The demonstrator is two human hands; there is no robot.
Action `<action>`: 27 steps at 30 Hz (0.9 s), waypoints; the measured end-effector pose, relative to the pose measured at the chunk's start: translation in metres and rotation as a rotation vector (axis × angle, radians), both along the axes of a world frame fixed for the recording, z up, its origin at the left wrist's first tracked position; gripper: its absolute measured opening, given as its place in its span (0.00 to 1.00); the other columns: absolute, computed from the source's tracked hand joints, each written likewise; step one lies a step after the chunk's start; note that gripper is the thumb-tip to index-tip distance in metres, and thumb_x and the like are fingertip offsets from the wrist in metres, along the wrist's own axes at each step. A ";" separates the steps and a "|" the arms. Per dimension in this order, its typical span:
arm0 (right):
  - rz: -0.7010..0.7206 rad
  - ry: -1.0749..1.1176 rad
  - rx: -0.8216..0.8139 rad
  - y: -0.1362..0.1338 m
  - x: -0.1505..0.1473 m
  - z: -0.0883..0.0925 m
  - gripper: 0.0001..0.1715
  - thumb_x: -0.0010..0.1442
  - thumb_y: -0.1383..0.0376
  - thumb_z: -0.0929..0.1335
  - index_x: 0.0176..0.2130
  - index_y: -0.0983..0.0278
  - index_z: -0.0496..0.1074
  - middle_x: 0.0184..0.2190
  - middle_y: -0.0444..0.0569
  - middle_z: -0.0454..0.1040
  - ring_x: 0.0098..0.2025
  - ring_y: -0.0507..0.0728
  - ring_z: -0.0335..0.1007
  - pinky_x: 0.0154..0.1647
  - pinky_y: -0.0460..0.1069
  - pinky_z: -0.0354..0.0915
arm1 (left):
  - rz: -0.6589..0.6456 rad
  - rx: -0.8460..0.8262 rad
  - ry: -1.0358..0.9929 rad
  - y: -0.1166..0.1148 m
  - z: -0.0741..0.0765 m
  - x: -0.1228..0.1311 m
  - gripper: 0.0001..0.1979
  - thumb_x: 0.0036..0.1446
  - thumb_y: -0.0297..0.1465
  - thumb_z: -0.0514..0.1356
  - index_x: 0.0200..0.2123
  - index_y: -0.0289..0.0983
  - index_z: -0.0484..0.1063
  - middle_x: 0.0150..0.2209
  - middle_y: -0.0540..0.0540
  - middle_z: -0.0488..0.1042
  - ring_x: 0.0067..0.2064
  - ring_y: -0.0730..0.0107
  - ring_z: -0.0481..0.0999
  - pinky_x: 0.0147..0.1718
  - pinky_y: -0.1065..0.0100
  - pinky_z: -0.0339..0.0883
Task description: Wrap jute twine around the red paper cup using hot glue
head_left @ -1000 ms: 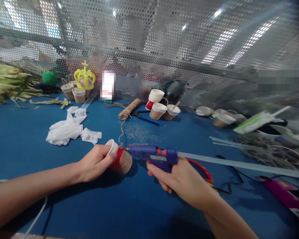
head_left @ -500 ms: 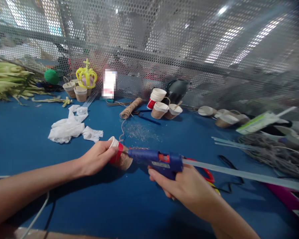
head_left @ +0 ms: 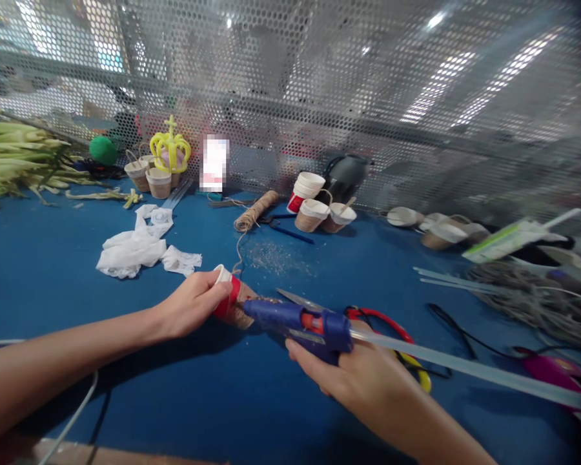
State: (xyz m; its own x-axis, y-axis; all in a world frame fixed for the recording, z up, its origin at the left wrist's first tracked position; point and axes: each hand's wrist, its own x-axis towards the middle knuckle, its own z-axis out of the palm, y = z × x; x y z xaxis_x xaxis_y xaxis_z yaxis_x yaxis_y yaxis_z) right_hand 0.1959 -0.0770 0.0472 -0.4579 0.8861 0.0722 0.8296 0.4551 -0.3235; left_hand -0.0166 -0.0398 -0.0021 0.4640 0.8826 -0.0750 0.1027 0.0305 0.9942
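Note:
My left hand [head_left: 193,303] is closed on a paper cup [head_left: 228,292], tilted on its side with its white rim toward the hand. Part of the cup is red and its lower part is wrapped in brown twine. Around the grip of a blue glue gun [head_left: 295,323] my right hand [head_left: 339,371] is closed. The gun's nozzle meets the cup's side at the edge of the twine. A long clear glue stick [head_left: 445,363] sticks out of the gun's back. From the cup a strand of twine runs up to a twine roll [head_left: 256,212].
Scissors [head_left: 382,320] with red and yellow handles lie behind the right hand. White crumpled tissue [head_left: 133,252] is at the left. Twine-wrapped cups [head_left: 312,215], a yellow crown [head_left: 170,148] and a phone [head_left: 214,163] stand along the perforated metal screen [head_left: 271,77]. Grey cord [head_left: 518,297] heaps at right.
My right hand has lowered the glue gun's back slightly, and the nozzle has shifted a little down and left along the cup. More of the scissors now shows. The left hand stays nearly still.

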 end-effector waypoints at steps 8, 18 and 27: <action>-0.056 0.091 -0.084 0.000 -0.011 0.009 0.08 0.49 0.65 0.63 0.22 0.57 0.69 0.15 0.45 0.68 0.18 0.53 0.61 0.20 0.47 0.60 | 0.010 -0.018 -0.045 0.000 0.007 0.003 0.17 0.55 0.34 0.46 0.26 0.32 0.71 0.25 0.47 0.74 0.29 0.70 0.72 0.32 0.70 0.65; -0.146 0.220 -0.160 0.002 -0.010 0.008 0.07 0.48 0.60 0.64 0.23 0.56 0.70 0.10 0.43 0.64 0.20 0.57 0.67 0.15 0.48 0.59 | 0.034 0.012 0.015 -0.001 0.004 0.002 0.18 0.55 0.33 0.46 0.38 0.31 0.71 0.34 0.44 0.74 0.34 0.66 0.72 0.34 0.69 0.64; -0.197 0.229 -0.197 0.005 -0.004 0.002 0.10 0.48 0.59 0.64 0.20 0.60 0.68 0.09 0.40 0.64 0.12 0.51 0.61 0.13 0.45 0.57 | 0.091 0.133 0.193 -0.003 0.002 -0.001 0.17 0.54 0.35 0.46 0.29 0.30 0.70 0.28 0.46 0.73 0.31 0.68 0.69 0.30 0.72 0.63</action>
